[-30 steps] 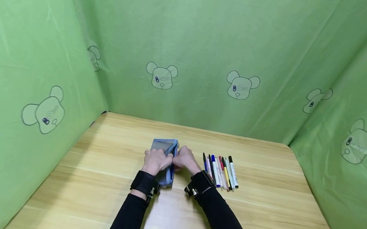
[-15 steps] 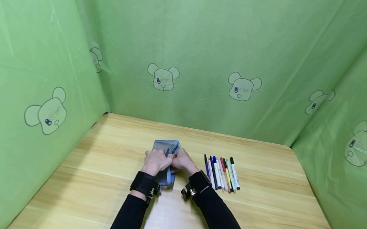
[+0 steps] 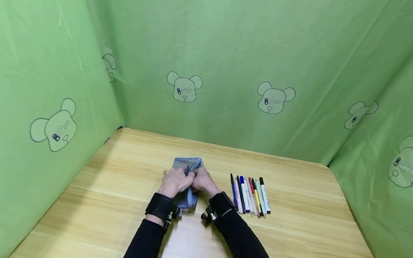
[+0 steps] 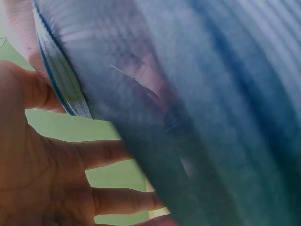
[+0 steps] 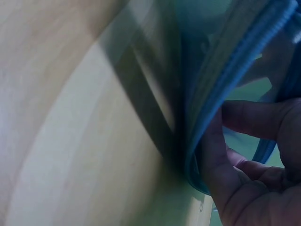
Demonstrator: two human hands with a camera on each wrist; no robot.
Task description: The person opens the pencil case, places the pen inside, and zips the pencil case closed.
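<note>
A blue zippered pencil pouch (image 3: 184, 199) lies just below the centre of the frame, between the two hands. Its see-through walls bend and crease, so it should handle as light, soft and floppy; the stiffer-looking zipper edge (image 5: 237, 54) seems the best place to take hold, with the slack wall steadied opposite. The left hand (image 3: 175, 182) holds the pouch from its left side, the grip narrow at the thumb while other fingers spread along the wall. The right hand (image 3: 204, 181) pinches the zipper edge at the opening, thumb and forefinger together; whether it also has something inside cannot be told.

The pouch gapes along that edge. A dark, pen-like tip (image 3: 188, 169) shows in the opening; further contents are too blurred through the wall to name.

Right of centre, pens and markers (image 3: 250, 196) lie side by side on the wood-grain surface (image 3: 95, 209). A bear-printed green curtain (image 3: 224, 37) fills the upper frame.
</note>
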